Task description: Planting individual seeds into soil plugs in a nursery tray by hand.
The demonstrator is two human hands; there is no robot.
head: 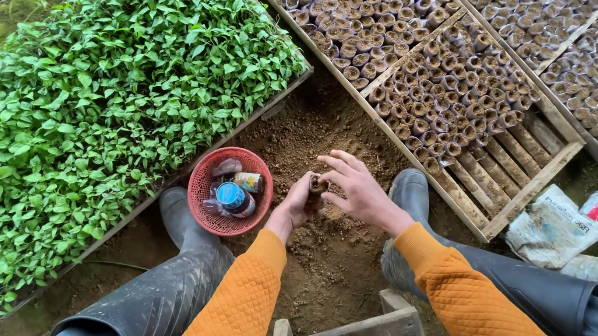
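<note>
Orange sleeves point(232, 308) reached out over a low wooden stool point(374, 323) to bare soil point(323, 254), where the left hand point(294, 205) was wrapped shut around a small soil pot point(315, 191), its long axis upright. Right hand point(357, 188) sat touching it on the pot's right, fingers point(339, 162) half spread and arched over the rim, gripping nothing I could make out. Left of them lay a red basket point(206, 200) beside seedlings point(86, 116); filled pots packed a slatted tray point(529, 173) toward its near corner.
</note>
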